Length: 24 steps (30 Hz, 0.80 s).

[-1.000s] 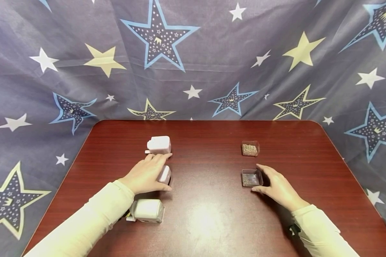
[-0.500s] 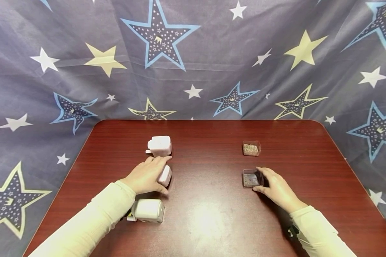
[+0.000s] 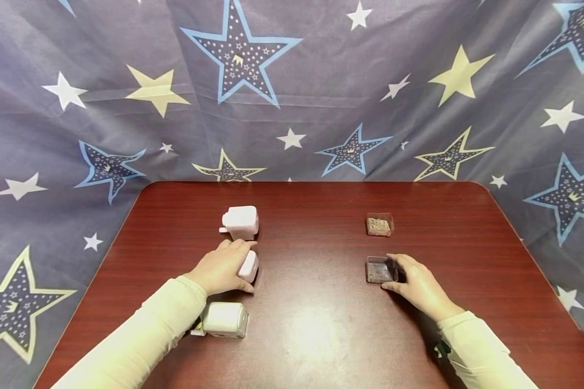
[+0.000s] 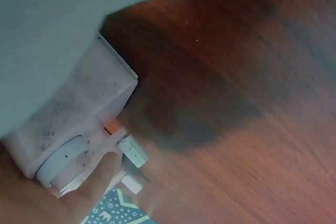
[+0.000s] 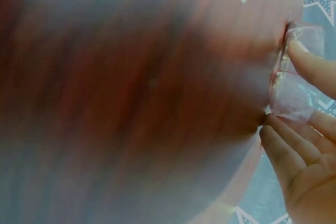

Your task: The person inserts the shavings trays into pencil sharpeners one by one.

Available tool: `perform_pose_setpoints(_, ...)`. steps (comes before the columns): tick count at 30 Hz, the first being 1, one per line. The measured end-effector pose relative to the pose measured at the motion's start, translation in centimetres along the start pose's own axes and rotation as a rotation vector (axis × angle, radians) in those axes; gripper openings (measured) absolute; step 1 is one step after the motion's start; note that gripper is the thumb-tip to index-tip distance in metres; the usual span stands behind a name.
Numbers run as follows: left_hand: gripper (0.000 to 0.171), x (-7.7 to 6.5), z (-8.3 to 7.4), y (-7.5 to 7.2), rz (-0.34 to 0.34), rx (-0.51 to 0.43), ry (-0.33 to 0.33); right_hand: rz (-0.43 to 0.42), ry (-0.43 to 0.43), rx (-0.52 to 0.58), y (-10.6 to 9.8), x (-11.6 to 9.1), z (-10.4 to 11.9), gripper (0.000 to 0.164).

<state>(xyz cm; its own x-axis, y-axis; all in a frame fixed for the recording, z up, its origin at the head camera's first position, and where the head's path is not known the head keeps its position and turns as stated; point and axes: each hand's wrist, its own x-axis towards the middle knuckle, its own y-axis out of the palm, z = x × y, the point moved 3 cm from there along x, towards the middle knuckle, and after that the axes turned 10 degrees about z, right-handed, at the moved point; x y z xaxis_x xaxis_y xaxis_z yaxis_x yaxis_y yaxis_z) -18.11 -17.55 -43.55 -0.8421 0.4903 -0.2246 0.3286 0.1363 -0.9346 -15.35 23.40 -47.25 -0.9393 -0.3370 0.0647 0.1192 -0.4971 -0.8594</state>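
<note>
My left hand point(image 3: 222, 266) holds the middle of three whitish plastic boxes, the white box point(image 3: 248, 266), between fingers and thumb. Most of that box is hidden under the hand in the head view. Up close in the left wrist view, a smudged pale box point(image 4: 84, 98) has a round collar point(image 4: 63, 160) at its end, with a finger lying beside it. Across the table, my right hand point(image 3: 420, 281) grips the right side of a small clear tray point(image 3: 379, 270) with thumb and fingers. Little is visible inside this tray, which rests on the table.
A pinkish-white box point(image 3: 241, 220) stands beyond my left hand, and a cream box point(image 3: 225, 319) stands nearer. Behind the right hand's tray is another clear tray point(image 3: 379, 225) with pale grains in it. A star-patterned cloth point(image 3: 292, 108) hangs behind the reddish-brown table point(image 3: 316, 216).
My left hand has drawn slightly nearer and its spread fingers have come in around the middle box, showing more of the far box. The right hand has barely shifted at the tray.
</note>
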Motion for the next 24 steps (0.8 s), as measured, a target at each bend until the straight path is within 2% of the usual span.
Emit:
perform_pose_setpoints(9,0.065,-0.02,-0.03,0.33,-0.029,0.008,0.003,-0.014,0.005,0.002,-0.05,-0.09,0.12,0.062)
perform_pose_setpoints(13,0.060,0.16,0.01,0.49,-0.024,0.011,-0.003,-0.023,0.004,-0.006,0.05,-0.11,0.05,0.062)
perform_pose_setpoints(24,0.058,0.18,-0.07,0.40,-0.026,0.032,0.005,0.018,0.037,-0.018,-0.03,0.09,-0.02,0.062)
